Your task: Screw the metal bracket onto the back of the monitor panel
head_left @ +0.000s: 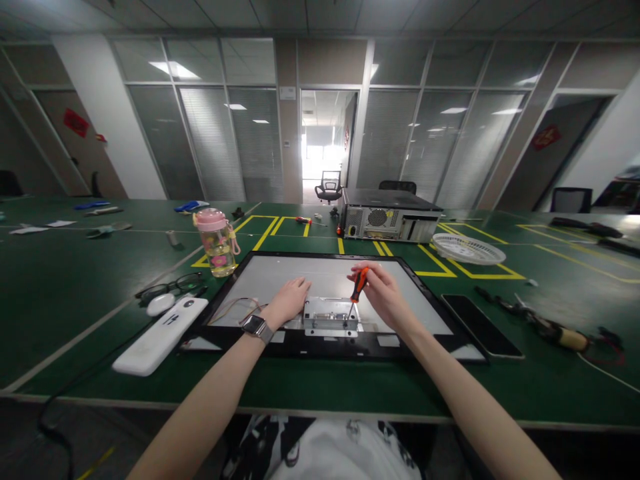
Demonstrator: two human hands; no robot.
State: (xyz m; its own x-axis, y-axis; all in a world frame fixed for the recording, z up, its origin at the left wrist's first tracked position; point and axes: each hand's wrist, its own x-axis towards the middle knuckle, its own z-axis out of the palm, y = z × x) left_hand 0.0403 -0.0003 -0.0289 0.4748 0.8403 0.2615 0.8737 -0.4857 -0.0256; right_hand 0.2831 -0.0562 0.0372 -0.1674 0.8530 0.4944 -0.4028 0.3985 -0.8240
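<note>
A flat panel with a black frame [325,347] and a pale grey back lies on the green table. On its lower middle sits a metal bracket [330,323]. My right hand [383,293] grips an orange and black screwdriver [359,285], held nearly upright with its tip down at the bracket's right part. My left hand [289,301], with a watch on the wrist, rests on the panel at the bracket's left edge, fingers stretched out. Thin wires [237,307] lie on the panel's left side.
Left of the panel are a pink-lidded bottle [216,243], glasses [170,287] and a white power bank [161,335]. A phone [481,325] and a cable bundle [555,330] lie right. Behind stand a computer case [387,217] and a white basket [469,249].
</note>
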